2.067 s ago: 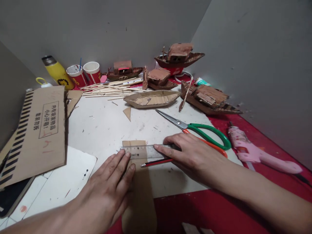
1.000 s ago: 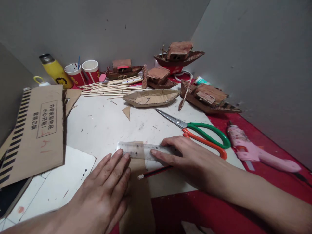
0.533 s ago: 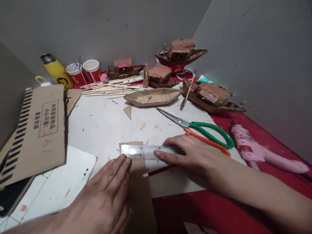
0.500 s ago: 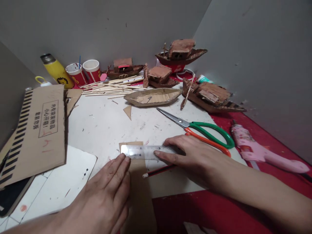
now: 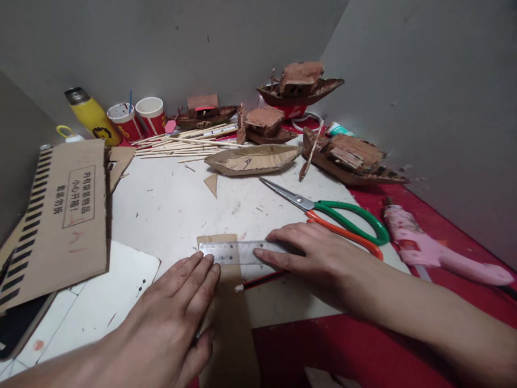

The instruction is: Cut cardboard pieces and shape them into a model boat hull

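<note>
Head view: cardboard strip (image 5: 234, 334) laid at bottom centre. Left hand (image 5: 181, 296) rested with grip released, fingers extended. Ruler (image 5: 232, 253) laid across strip, mid-frame, grasped by right hand (image 5: 309, 253); pencil (image 5: 260, 281) partly hidden beneath. Scissors (image 5: 301, 201) placed beyond.

“小心开箱” on cardboard (image 5: 60, 226)

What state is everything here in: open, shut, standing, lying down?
Ruler: flat across the cardboard strip.
Cardboard strip: flat, partly covered.
Left hand: fingers stretched out, tips at the ruler's end.
Right hand: thumb on the ruler.
Pencil: partly hidden by the right hand.
Scissors: lying flat, blades together.
Glue gun: lying on its side.
Plain boat: upright, roofless.
Brown boats: roofs on.
Sticks: loosely heaped.
Bottle: capped.
Cups: upright, open-topped.
</note>
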